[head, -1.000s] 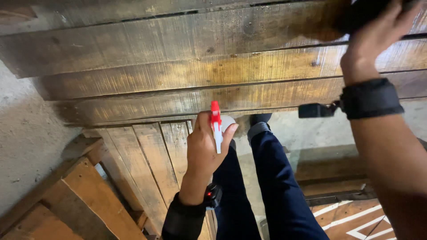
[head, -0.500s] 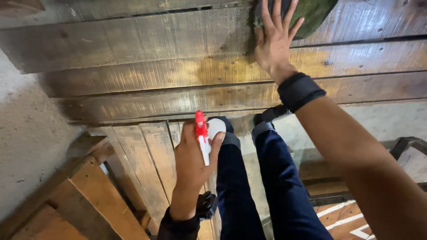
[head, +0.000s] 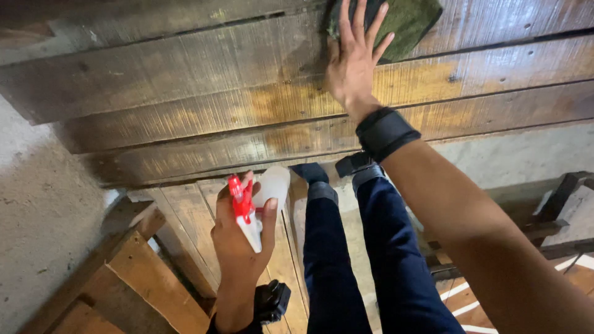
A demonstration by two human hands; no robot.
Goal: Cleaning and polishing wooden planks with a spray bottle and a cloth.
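Now the right hand [head: 352, 65] presses flat, fingers spread, on a green cloth [head: 411, 21] on the far wooden planks [head: 185, 74]; the left hand [head: 238, 238] grips a spray bottle [head: 253, 207].

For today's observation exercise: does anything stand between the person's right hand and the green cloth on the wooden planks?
Nothing visible does. The right hand lies flat on the green cloth, pressing it against the wooden planks. The left hand holds a spray bottle lower down, apart from both.
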